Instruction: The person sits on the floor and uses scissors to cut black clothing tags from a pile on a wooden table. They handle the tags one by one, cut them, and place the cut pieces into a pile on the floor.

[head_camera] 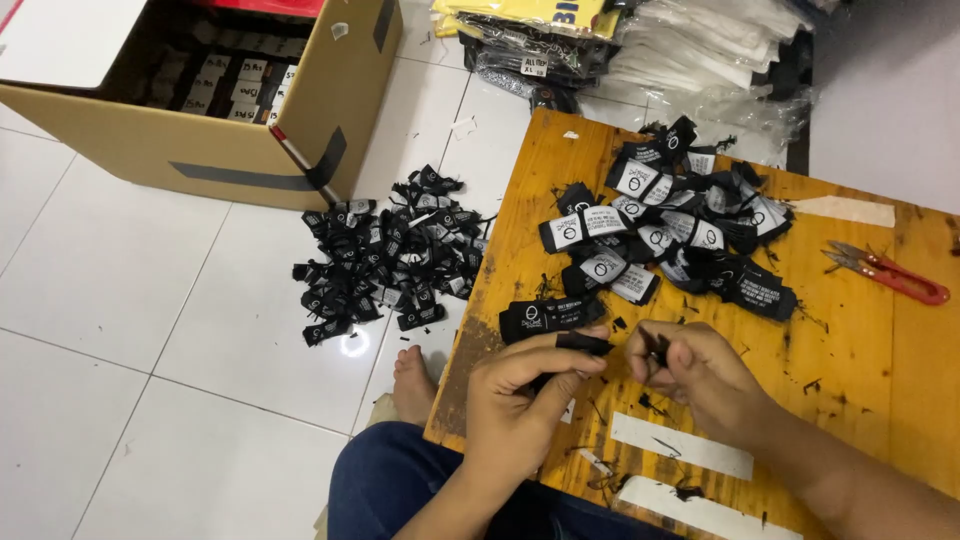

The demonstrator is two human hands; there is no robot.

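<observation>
Now both hands [600, 375] pinch black label [583, 343] near board [500, 300] edge, floor beside

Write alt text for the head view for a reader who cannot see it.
Two bare hands, left hand and right hand, pinch a small black fabric label over a wooden board. Bundles of black-and-white labels and red snips lie on the board; a heap of loose labels and a cardboard box sit on the white tiled floor.
</observation>
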